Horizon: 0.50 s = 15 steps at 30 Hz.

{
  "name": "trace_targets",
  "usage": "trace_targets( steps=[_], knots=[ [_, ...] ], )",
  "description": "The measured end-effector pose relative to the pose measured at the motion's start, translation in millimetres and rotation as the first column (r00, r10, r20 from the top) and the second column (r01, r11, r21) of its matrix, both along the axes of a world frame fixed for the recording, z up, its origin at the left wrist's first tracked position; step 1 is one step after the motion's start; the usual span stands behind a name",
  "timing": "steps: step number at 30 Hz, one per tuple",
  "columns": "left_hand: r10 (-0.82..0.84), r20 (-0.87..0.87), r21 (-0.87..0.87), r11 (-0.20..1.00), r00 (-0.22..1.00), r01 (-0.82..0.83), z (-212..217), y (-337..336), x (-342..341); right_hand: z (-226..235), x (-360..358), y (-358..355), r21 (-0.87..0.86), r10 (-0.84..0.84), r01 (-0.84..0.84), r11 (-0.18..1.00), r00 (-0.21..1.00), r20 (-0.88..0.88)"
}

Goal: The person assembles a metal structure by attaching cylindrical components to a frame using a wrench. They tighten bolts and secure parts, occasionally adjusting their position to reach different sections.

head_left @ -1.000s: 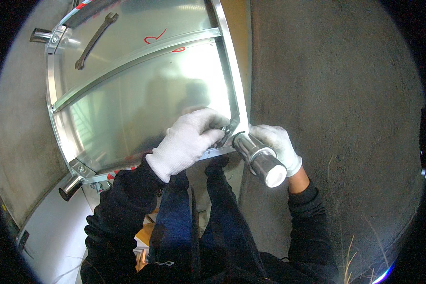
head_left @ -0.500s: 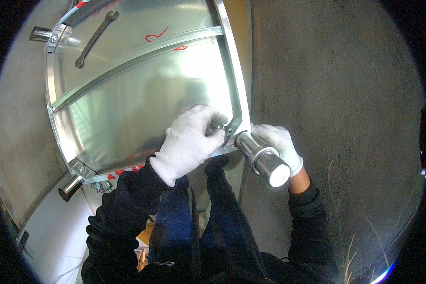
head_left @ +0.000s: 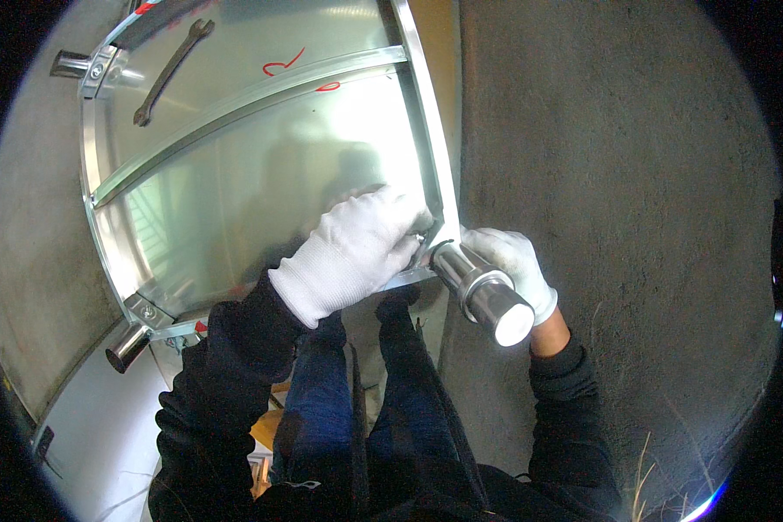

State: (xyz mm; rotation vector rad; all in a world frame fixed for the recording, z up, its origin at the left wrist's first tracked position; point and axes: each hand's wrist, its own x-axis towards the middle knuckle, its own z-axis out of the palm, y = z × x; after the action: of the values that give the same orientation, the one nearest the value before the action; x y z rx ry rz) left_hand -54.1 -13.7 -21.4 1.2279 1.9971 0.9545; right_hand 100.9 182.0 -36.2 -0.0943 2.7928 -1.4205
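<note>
My left hand, in a white knit glove, is at the near right inner corner of a metal frame panel. Its thumb and fingers pinch a small shiny fastener by the corner bracket; the fingers mostly cover it. My right hand, gloved too, is closed against the outer side of a polished tubular leg that sticks out from this corner. The leg hides its fingertips.
An open-ended wrench lies on the panel beyond a crossbar. Shorter legs stick out at the left corners. A rough dark grey surface spreads to the right; dry stems stand at the lower right.
My left hand has shifted slightly, its fingers now closer over the corner bracket and covering more of it. The right hand stays by the leg. The panel appears slightly farther left in view.
</note>
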Motion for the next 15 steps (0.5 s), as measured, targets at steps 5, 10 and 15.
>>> trace_targets(
  steps=[5, 10, 15],
  knots=[
    [0.059, 0.189, -0.027, 0.998, 0.980, -0.055, -2, 0, -1, -4, 2, 0, 0.000, 0.000, 0.000, 1.000, 1.000, 0.019],
    [0.209, 0.522, -0.175, 0.975, 0.827, -0.135, -4, 0, -1, -2, 0, 1, 0.010, 0.007, -0.007, 1.000, 1.000, -0.003],
    [0.264, 0.582, -0.262, 0.956, 0.769, -0.130, 7, 3, -4, -1, -1, 0, 0.018, 0.005, -0.005, 1.000, 1.000, -0.001]
  ],
)
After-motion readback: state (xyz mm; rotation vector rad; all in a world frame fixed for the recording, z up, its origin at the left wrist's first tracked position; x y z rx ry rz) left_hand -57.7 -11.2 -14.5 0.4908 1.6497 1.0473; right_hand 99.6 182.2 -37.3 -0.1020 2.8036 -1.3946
